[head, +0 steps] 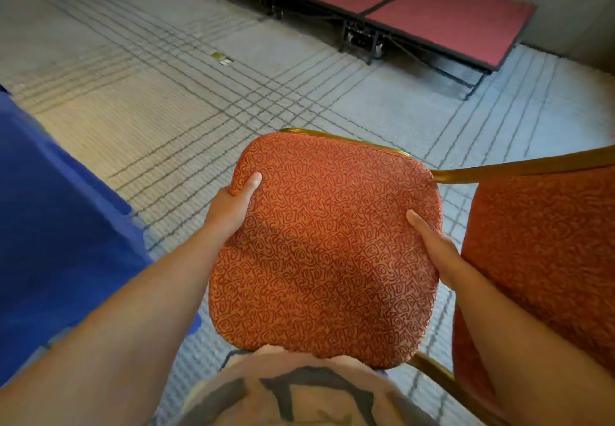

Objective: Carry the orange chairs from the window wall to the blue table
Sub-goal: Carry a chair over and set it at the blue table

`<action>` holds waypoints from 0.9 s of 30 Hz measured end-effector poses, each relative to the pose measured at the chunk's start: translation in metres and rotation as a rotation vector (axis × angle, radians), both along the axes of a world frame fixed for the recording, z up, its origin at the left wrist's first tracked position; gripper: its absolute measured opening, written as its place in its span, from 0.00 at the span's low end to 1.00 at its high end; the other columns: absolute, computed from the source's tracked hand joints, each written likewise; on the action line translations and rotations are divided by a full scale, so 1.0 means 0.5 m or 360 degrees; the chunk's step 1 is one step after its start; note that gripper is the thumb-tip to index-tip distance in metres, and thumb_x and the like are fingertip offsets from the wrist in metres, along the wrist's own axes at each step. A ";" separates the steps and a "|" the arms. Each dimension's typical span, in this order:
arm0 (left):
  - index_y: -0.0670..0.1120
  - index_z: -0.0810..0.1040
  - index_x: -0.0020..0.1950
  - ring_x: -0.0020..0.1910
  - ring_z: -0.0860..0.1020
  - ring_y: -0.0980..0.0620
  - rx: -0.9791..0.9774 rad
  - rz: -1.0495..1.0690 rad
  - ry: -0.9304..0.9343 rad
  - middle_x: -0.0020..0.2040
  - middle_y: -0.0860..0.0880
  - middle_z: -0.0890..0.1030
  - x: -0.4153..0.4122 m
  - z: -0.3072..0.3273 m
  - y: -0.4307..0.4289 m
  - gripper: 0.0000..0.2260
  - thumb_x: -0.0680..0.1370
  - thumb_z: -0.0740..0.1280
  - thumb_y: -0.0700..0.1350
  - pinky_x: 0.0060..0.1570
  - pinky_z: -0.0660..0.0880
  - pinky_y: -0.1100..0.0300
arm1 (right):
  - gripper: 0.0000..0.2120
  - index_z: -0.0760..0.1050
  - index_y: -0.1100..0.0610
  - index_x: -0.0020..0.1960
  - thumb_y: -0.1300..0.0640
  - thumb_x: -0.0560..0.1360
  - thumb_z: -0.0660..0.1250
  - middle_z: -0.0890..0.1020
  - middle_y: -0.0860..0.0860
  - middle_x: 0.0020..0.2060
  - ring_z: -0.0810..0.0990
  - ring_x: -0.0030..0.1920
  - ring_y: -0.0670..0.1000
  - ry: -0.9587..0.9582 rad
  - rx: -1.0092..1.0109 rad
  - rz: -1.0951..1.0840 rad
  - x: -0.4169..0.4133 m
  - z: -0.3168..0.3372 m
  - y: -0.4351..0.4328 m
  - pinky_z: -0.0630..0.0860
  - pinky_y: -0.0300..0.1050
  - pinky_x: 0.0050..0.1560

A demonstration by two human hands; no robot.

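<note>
left hand [229, 206] and right hand [432, 246] grip the orange chair [326, 252] seat between them (thumbs on top).

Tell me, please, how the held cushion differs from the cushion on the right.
The left hand and right hand grip the held cushion; no hand grips the right cushion. The held cushion is nearly all in view; the right cushion is cut off by the picture's edge. Both share orange swirl fabric and gold framing.
</note>
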State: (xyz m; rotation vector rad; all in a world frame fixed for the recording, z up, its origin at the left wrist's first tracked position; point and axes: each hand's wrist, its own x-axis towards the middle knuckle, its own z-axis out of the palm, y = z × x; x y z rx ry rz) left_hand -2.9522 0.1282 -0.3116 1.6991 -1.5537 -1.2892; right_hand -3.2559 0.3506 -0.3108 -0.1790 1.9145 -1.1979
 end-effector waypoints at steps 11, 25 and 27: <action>0.50 0.79 0.57 0.49 0.80 0.48 0.0111 0.0247 0.0045 0.50 0.50 0.82 0.018 -0.043 -0.350 0.43 0.57 0.62 0.81 0.55 0.76 0.49 | 0.51 0.76 0.54 0.66 0.28 0.50 0.74 0.83 0.55 0.56 0.81 0.56 0.58 -0.0042 0.0078 0.0294 -0.045 -0.052 -0.466 0.75 0.57 0.64; 0.53 0.80 0.51 0.38 0.78 0.58 -0.0151 0.0443 0.0013 0.40 0.57 0.80 0.123 0.041 -0.976 0.36 0.62 0.58 0.80 0.33 0.68 0.64 | 0.39 0.75 0.56 0.67 0.33 0.64 0.74 0.81 0.53 0.54 0.80 0.55 0.56 0.0113 -0.0030 0.0521 0.026 -0.001 -1.224 0.74 0.55 0.64; 0.56 0.79 0.48 0.37 0.77 0.58 -0.0154 0.0512 0.0017 0.39 0.59 0.79 0.144 0.056 -1.055 0.33 0.61 0.58 0.81 0.33 0.68 0.63 | 0.38 0.75 0.55 0.67 0.33 0.65 0.73 0.81 0.53 0.55 0.79 0.56 0.56 0.0134 -0.0045 0.0565 0.042 0.004 -1.321 0.74 0.56 0.65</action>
